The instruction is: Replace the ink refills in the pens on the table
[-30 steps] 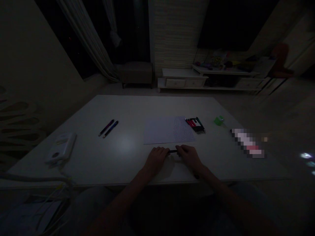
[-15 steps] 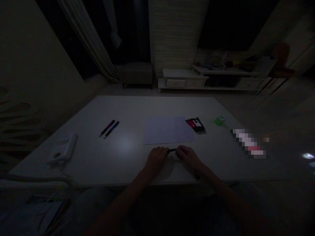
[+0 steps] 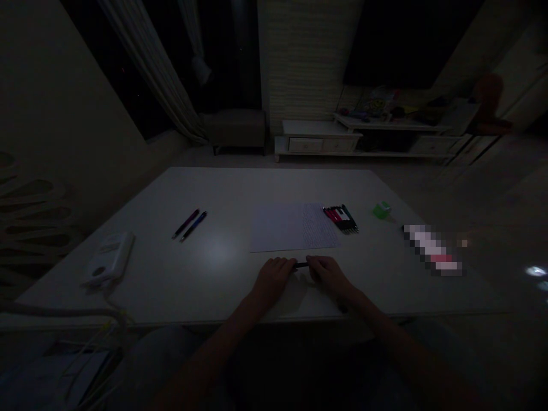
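Note:
My left hand (image 3: 276, 277) and my right hand (image 3: 326, 270) are closed on opposite ends of a slim dark pen (image 3: 302, 265), held roughly level above the near part of the white table. Only its middle shows between my fingers; both ends are hidden. Just beyond my hands lies a sheet of paper (image 3: 276, 227), its right part covered in handwriting. A row of several pens (image 3: 342, 219), black, red and dark green, touches or nearly touches the sheet's right edge. Farther left, a purple pen (image 3: 186, 223) and a blue pen (image 3: 194, 226) lie side by side.
A white power strip (image 3: 110, 257) with a cable sits at the table's (image 3: 240, 185) left. To the right are a small green object (image 3: 382, 209), perhaps a sharpener, and a pixelated item (image 3: 432, 250). A low cabinet (image 3: 319, 144) stands behind. The room is dim.
Both hands keep hold of the pen, which now lies slightly lower and more level. The right fingers have shifted a little; everything on the table stays put.

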